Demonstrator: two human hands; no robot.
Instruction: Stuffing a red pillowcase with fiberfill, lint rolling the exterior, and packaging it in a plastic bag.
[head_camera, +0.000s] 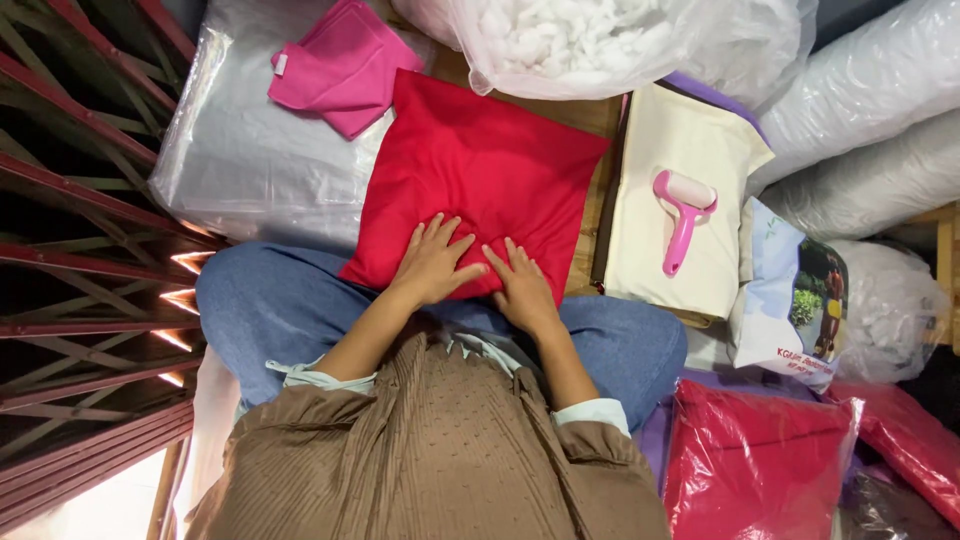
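The left hand (433, 262) lies flat and open, fingers spread, on the near corner of a red cushion (478, 175); the right hand (520, 285) lies open just beside it, palm down on the same edge. The cushion rests partly on the person's jeans-clad lap, its near edge hidden under the hands. Behind it, folded pink cloth (343, 65) sits on a clear plastic-wrapped bundle (250, 170). A bag of white stuffing (590, 35) is cut off by the top edge. To the right, a pink lint roller (682, 215) lies on a cream cushion cover (672, 205).
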